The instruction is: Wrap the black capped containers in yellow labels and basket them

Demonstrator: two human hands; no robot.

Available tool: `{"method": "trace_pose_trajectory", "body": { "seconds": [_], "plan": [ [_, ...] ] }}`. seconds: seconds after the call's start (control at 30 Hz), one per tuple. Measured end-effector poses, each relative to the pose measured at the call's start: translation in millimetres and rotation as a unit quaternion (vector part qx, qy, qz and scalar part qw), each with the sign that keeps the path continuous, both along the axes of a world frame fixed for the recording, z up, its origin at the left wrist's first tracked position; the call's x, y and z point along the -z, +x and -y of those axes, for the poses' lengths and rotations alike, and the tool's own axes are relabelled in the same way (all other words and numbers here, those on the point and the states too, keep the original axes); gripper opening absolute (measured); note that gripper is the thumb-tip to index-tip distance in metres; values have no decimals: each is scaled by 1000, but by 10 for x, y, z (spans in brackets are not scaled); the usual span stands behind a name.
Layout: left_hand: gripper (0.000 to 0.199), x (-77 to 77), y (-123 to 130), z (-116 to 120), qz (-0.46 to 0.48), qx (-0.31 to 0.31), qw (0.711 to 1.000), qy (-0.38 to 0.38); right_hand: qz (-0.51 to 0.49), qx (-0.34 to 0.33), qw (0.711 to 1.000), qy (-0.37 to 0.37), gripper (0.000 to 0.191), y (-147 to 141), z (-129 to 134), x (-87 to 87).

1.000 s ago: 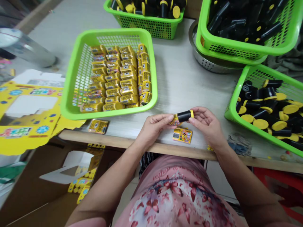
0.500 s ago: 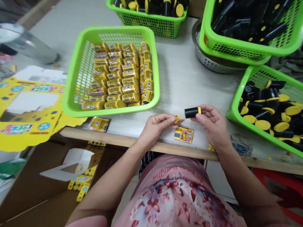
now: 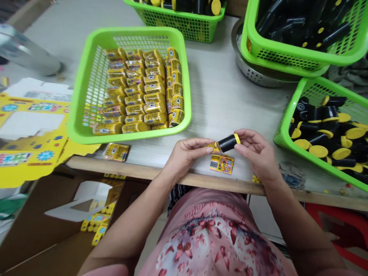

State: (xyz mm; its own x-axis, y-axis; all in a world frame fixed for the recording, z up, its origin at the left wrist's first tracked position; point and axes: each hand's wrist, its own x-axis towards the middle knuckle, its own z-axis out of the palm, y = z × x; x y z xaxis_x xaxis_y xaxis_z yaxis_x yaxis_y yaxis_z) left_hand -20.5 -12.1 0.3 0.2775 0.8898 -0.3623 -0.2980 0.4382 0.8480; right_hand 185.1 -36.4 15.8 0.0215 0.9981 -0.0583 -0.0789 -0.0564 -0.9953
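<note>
My left hand pinches a small yellow printed label against one end of a black tube. My right hand holds the tube near its yellow cap. A second printed label lies flat on the table just below the fingers of both hands. Up and to the left, a bright green plastic basket holds rows of yellow-wrapped tubes. Another loose label lies beside that basket's front rim.
On the right, a green basket holds black tubes with yellow caps. Further back are more green baskets of tubes, one resting on a steel bowl. Yellow printed card sheets lie at the left, above an open cardboard box.
The black tube has tilted and moved left, and its end now meets the label in my left hand. Half a second ago they were apart. The view has shifted slightly.
</note>
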Motion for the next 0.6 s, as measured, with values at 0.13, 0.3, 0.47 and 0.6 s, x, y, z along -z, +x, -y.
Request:
{"method": "trace_pose_trajectory", "body": {
  "seconds": [0.13, 0.3, 0.47, 0.6],
  "plan": [
    [25, 19, 4, 4, -11, -5, 1000, 6, 21, 1, 1000, 1, 38, -26, 7, 22],
    [31, 58, 17, 9, -7, -2, 1000, 9, 18, -3, 1000, -22, 41, -38, 11, 61],
    [38, 48, 63, 15, -26, -28, 999, 38, 35, 6, 999, -29, 42, -54, 14, 69],
    [37, 34, 84, 24, -51, -45, 996, 57, 36, -11, 999, -20, 39, -56, 20, 50]
  ]
}}
